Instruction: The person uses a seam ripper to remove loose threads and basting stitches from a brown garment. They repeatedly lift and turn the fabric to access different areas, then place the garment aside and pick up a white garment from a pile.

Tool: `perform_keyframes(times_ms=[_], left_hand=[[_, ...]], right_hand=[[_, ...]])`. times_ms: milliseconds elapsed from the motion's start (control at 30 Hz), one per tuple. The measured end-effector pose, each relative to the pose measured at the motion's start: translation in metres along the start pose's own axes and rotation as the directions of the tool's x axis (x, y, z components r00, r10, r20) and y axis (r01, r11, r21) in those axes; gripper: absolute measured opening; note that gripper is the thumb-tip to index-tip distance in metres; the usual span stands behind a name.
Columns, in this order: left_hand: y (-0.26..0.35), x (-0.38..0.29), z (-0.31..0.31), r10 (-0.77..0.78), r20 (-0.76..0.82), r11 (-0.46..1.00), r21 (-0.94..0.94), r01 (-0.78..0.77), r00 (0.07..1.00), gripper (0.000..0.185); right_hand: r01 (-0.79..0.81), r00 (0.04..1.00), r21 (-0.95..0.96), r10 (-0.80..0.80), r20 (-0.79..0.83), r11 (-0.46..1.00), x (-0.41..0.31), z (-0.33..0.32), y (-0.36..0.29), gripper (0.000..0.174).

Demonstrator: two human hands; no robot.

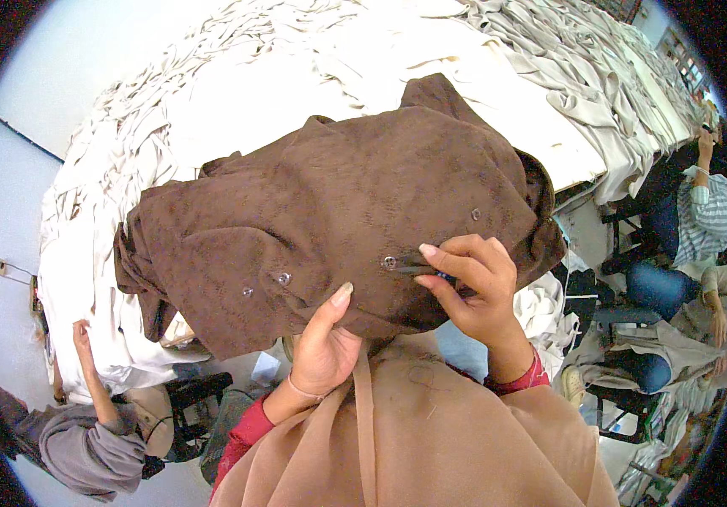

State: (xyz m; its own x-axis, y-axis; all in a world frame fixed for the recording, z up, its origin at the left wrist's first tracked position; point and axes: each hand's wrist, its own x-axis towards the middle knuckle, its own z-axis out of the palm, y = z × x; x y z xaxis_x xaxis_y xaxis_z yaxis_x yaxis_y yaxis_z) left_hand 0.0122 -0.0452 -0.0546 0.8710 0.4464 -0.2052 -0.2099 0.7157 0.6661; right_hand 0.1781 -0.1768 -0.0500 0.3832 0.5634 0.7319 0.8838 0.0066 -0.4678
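Observation:
A dark brown garment [351, 184] lies bunched before me, over the near side of a table. Several small clear buttons show along its lower part; one button [390, 262] lies just left of my right fingers. My left hand [325, 358] grips the garment's near edge, thumb on top and fingers hidden beneath the cloth. Between thumb and fingers, my right hand [481, 285] holds a small metal cutting tool [411, 270], probably thread snips. Its thin blade points left at that button, and a bit of blue shows by the fingers. Most of the tool is hidden in the hand.
White and pale grey cloth pieces [592, 82] are heaped over the table behind the garment. A seated person in grey [94, 450] is at the lower left. More people, one in a striped shirt [706, 209], sit at the right. White cloth [538, 310] hangs beyond my right wrist.

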Motion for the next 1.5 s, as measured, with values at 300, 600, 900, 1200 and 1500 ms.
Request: perform_keyframes(times_ms=[300,600,900,1200,1500], left_hand=[[-0.002,-0.001,-0.006,0.01,0.099,0.992,-0.125,0.002,0.995,0.039],[-0.002,-0.002,-0.006,0.012,0.063,0.996,-0.088,-0.006,0.998,0.041],[-0.004,-0.001,-0.008,0.017,0.041,0.997,-0.07,-0.015,0.999,0.044],[0.044,-0.002,-0.039,0.44,-0.301,0.897,0.198,-0.396,0.846,0.043],[0.061,-0.008,-0.079,0.496,-0.333,0.864,0.278,-0.419,0.802,0.039]], right_hand=[[-0.011,0.997,0.037,0.008,0.075,0.999,0.006,-0.003,-0.009,0.031],[-0.002,1.0,0.014,0.002,0.018,1.0,0.009,-0.002,-0.007,0.03],[0.014,0.996,-0.014,-0.013,0.085,1.0,0.007,-0.003,-0.008,0.028],[-0.155,0.982,-0.054,0.149,-0.115,0.986,0.006,-0.023,0.012,0.028],[-0.146,0.981,-0.224,0.17,0.09,0.964,0.01,-0.011,-0.01,0.032]])
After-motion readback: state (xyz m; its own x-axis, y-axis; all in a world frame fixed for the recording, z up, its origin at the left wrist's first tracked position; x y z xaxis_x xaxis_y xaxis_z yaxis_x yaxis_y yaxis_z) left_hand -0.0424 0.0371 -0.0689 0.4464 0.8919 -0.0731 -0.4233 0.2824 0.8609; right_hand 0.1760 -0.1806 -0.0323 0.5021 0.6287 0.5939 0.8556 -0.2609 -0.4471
